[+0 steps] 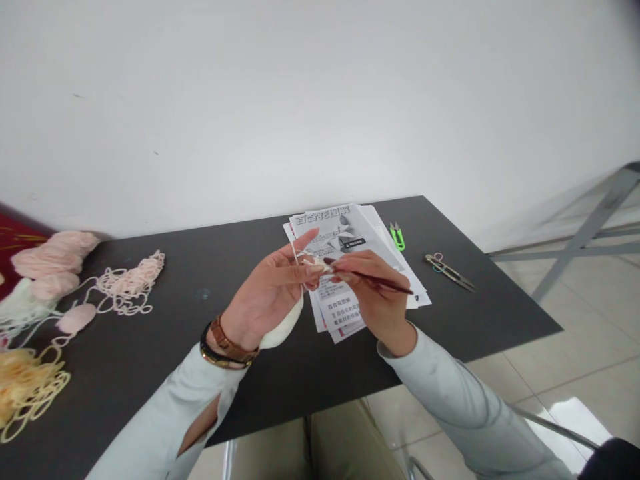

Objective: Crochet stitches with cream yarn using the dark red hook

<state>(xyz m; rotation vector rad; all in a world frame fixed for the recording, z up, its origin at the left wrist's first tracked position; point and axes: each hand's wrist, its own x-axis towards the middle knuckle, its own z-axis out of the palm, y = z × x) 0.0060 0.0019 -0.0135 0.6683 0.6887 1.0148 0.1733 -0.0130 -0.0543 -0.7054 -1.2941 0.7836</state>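
My right hand point(377, 293) pinches a dark reddish-brown crochet hook point(383, 281), its handle slanting down to the right. Facing it, my left hand point(275, 287) pinches a small piece of white crochet work point(320, 264) between thumb and fingers, its index finger raised with white yarn point(294, 248) running around it. The hook's tip meets the white work, though the exact stitch is too small to make out. Below my left hand a white yarn ball point(284, 327) is partly hidden. Beneath both hands lie printed pattern sheets point(345, 313).
Green thread snips point(397, 237) and metal snips point(450, 272) lie to the right on the black table point(480, 313). On the left are pink yarn point(57, 257), a loose pale pink tangle point(131, 283), a small pink ball point(77, 319) and yellow yarn point(27, 383). A white wall stands behind.
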